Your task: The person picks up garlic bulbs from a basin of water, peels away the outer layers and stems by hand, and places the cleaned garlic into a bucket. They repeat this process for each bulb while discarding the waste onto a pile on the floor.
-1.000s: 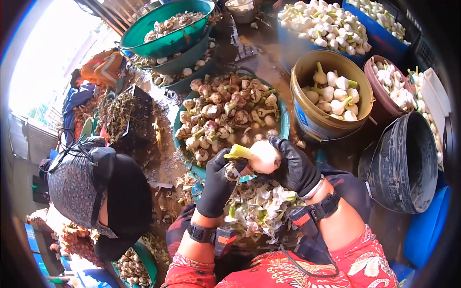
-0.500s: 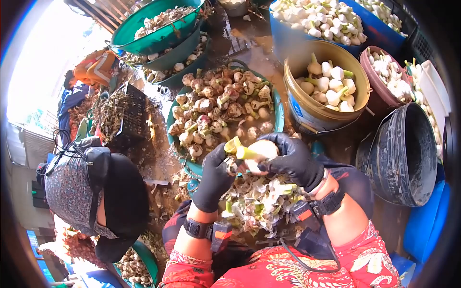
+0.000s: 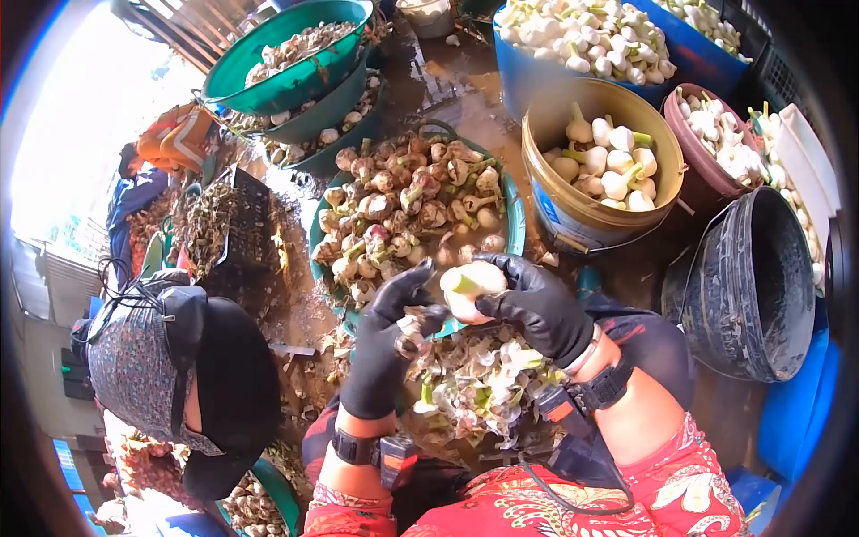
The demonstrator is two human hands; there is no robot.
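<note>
My right hand (image 3: 541, 304), in a black glove, grips a pale, peeled garlic bulb (image 3: 474, 288) with a short green stem stub turned toward me. Just left of the bulb, and apart from it, is my gloved left hand (image 3: 389, 336). Its lower fingers are curled on a scrap of brownish garlic peel (image 3: 410, 335), while thumb and forefinger point up. Beyond both hands, a green basin (image 3: 517, 210) holds unpeeled garlic bulbs (image 3: 412, 197) in murky water. Below them lies a heap of stripped peels and stem bits (image 3: 479, 385).
A tan bucket (image 3: 617, 228) of peeled bulbs stands right of the basin, near a pink tub (image 3: 684, 148) and blue containers (image 3: 528, 67). A black bucket (image 3: 729, 286) lies tilted at right. Green basins (image 3: 295, 72) are stacked at upper left. A person in a cap (image 3: 179, 367) sits at left.
My left hand has come away from the bulb to the left and down, taking peel and the green stem piece off it. The bulb stays in my right hand, its stem now shorter-looking.
</note>
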